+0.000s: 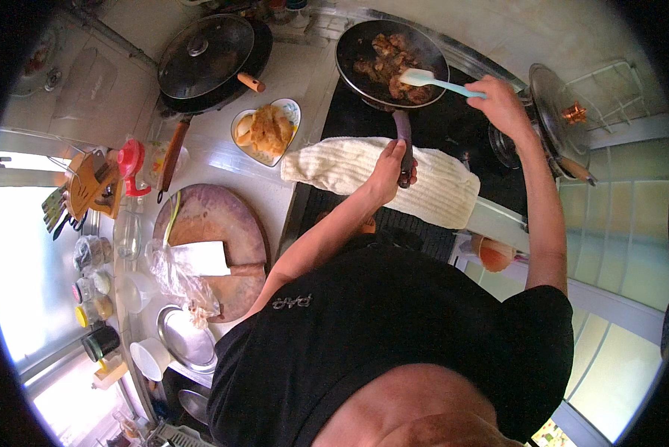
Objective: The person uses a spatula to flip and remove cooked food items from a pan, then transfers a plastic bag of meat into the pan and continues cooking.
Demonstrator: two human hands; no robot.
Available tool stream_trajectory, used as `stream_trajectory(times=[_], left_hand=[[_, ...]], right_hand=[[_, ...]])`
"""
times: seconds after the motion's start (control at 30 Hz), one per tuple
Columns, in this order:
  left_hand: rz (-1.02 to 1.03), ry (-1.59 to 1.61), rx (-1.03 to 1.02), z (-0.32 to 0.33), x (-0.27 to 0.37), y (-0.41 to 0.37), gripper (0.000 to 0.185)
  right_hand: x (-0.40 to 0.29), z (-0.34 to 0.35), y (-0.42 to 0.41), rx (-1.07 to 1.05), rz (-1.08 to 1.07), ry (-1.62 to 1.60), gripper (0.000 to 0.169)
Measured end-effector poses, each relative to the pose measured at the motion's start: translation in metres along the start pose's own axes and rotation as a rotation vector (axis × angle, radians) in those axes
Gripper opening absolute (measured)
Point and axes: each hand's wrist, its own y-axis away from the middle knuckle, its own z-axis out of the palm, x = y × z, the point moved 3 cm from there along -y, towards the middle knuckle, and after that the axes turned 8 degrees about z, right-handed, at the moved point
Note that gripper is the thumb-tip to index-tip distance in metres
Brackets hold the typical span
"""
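My left hand [391, 172] grips the dark handle [403, 131] of a frying pan [362, 49] on the black stove top [468, 128]. Browned pieces of meat [389, 58] lie in the pan, with faint steam above them. My right hand [496, 103] is closed round the light blue handle of a spatula [424, 78]. Its pale blade touches the meat at the pan's right side. Beneath my left hand, a cream ribbed towel [340, 162] is spread over the stove's front part.
Left of the stove stand a heart-shaped dish [293, 112] of food and a lidded pan [206, 56]. A round wooden chopping board [200, 212] bears a plastic bag [169, 268] and white paper [203, 258]. At right, a glass lid [558, 112] leans near a wire rack [619, 92].
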Motion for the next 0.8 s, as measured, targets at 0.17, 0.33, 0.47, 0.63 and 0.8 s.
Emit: stream_trajectory(times=[0.17,0.33,0.47,0.63,0.8], left_hand=[[-0.004,0.004,-0.005,-0.001,-0.002,-0.001,0.029],[-0.011,-0.005,-0.001,0.002,-0.004,-0.002,0.028],[0.007,-0.003,-0.013,-0.003,-0.007,-0.004,0.027],[0.020,0.016,-0.027,-0.001,-0.002,-0.002,0.027],[0.008,0.022,0.022,0.006,-0.003,-0.003,0.025]], right_hand=[[0.023,0.020,-0.006,-0.012,0.190,0.084,0.025],[0.044,0.069,-0.036,0.112,0.206,-0.139,0.022],[0.068,0.066,-0.051,0.098,0.263,-0.390,0.023],[0.066,0.077,-0.084,0.063,0.457,-0.701,0.029],[0.048,0.122,-0.119,-0.005,0.455,-1.044,0.026]])
